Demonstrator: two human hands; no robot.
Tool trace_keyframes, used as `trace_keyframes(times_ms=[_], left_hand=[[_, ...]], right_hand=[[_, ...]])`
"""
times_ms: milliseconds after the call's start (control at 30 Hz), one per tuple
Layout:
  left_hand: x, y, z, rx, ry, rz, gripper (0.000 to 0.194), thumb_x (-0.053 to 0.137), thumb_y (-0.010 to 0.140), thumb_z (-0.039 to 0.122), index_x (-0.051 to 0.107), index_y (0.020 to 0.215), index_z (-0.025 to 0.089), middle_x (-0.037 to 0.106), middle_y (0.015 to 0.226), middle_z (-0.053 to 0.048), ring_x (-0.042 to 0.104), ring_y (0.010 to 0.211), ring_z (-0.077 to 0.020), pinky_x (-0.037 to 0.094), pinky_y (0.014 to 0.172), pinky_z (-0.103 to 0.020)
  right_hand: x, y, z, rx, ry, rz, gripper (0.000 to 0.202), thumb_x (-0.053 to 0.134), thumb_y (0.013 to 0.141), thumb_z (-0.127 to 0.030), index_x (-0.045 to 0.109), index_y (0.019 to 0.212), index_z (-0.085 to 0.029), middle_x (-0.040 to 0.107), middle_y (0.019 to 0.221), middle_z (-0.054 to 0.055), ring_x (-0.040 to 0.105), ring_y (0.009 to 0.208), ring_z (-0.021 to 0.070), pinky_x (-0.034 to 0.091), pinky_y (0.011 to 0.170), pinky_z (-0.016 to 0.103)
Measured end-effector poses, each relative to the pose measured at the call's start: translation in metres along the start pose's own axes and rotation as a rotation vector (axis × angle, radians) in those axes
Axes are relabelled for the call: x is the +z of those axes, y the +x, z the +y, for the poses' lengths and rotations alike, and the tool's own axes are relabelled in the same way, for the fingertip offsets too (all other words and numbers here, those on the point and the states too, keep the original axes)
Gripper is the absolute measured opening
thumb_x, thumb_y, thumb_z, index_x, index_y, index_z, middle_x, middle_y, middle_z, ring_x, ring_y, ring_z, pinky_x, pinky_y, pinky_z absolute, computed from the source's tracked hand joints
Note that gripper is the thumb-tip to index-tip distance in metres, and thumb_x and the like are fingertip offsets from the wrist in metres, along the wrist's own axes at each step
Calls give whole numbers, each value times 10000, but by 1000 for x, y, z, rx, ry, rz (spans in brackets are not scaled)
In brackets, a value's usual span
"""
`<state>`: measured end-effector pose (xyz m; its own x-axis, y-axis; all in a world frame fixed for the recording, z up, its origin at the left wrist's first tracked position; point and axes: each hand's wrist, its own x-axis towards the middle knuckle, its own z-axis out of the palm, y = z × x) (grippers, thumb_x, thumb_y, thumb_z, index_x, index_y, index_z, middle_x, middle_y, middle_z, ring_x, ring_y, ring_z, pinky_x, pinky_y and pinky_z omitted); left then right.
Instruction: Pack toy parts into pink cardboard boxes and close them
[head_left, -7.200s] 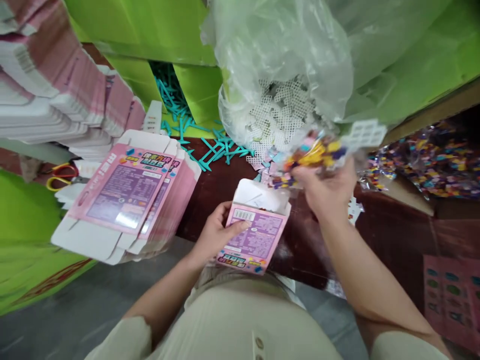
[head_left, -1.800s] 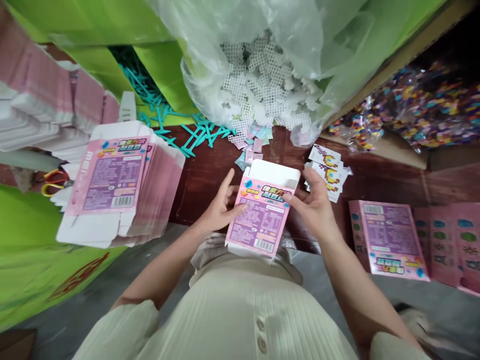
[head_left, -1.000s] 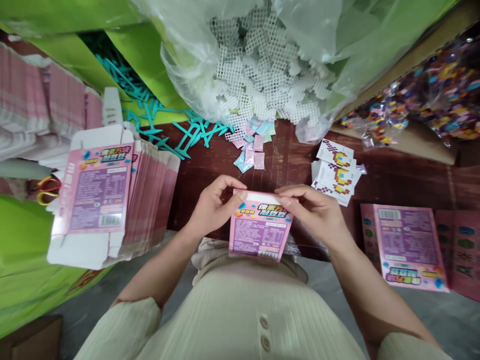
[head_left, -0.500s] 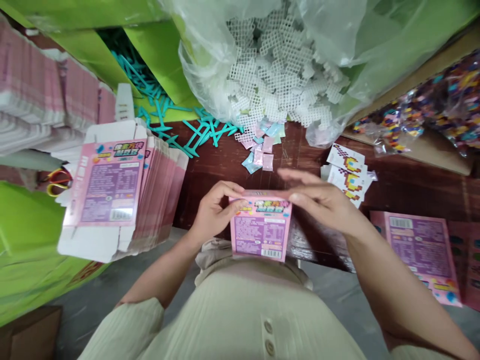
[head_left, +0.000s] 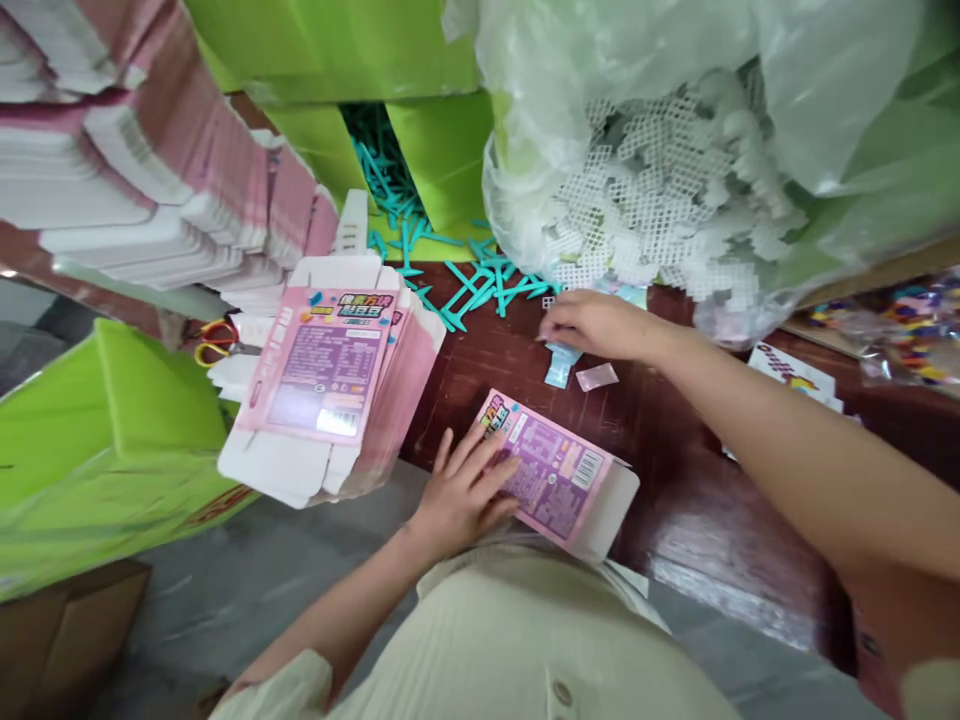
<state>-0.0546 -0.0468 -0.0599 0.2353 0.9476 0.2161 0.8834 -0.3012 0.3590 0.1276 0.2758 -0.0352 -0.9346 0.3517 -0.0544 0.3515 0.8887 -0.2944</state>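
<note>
A pink and purple printed box [head_left: 559,470] lies at a slant at the table's front edge, its white end flaps standing out at the lower right. Spread across its left end, my left hand [head_left: 469,490] presses on it with fingers stretched. My right hand [head_left: 592,325] is over the small sachets behind the box, fingertips bunched downward; whatever they pinch is hidden. Just below those fingers lies a light blue sachet [head_left: 559,368], with a pink sachet [head_left: 597,377] to its right.
Flat pink boxes [head_left: 322,370] are stacked at left, more behind. Scissors [head_left: 217,343] lie beside them. Teal plastic sticks [head_left: 480,285] spill from a green carton [head_left: 439,150]. A plastic bag holds white grid plates [head_left: 645,180]. Printed cards [head_left: 795,370] and bagged colourful pieces [head_left: 900,320] are right.
The box has gone from upright between both hands to lying slanted under my left hand, flap end showing. My right hand has left it and reached forward to the sachets. The view has shifted left.
</note>
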Motion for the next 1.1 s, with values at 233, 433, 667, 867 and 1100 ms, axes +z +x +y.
trace_keyframes(times_ms=[233,433,667,867,1100], left_hand=[[3,21,10,-23,98,-37,395,641,1024,374,665,1396,246,580,1598,-99,511,1490,-345,258,1229,-527],[5,22,6,44,211,-43,383,615,1033,307,675,1396,199,598,1565,-166,539,1440,-400,343,1107,-573],[-24,59,4,64,254,-235,524,692,981,479,671,1430,208,629,1505,-200,610,1298,-418,435,1016,-589],[-18,124,3,134,189,-526,1216,974,680,497,346,1684,223,339,1734,-209,230,1628,-466,138,1285,-742],[-13,118,12,186,177,-391,1258,1035,570,481,433,1639,206,657,1332,-199,489,1467,-467,265,1283,-689]], right_hand=[[-1,85,-53,295,-117,74,368,401,1029,-77,761,1106,-71,729,1221,243,580,1270,362,467,1067,519],[-19,8,-60,246,155,295,373,420,1101,-192,605,1424,-214,683,1384,84,655,1200,215,496,1094,385],[-64,-192,33,768,615,166,352,713,920,-471,733,1175,-229,787,1072,59,738,987,253,602,902,387],[-45,-231,81,957,267,-260,184,727,867,-323,752,999,-196,796,1009,66,741,963,242,552,834,303],[-28,-231,93,911,159,-236,304,766,836,-329,723,1105,-193,774,1123,83,716,1022,253,518,823,295]])
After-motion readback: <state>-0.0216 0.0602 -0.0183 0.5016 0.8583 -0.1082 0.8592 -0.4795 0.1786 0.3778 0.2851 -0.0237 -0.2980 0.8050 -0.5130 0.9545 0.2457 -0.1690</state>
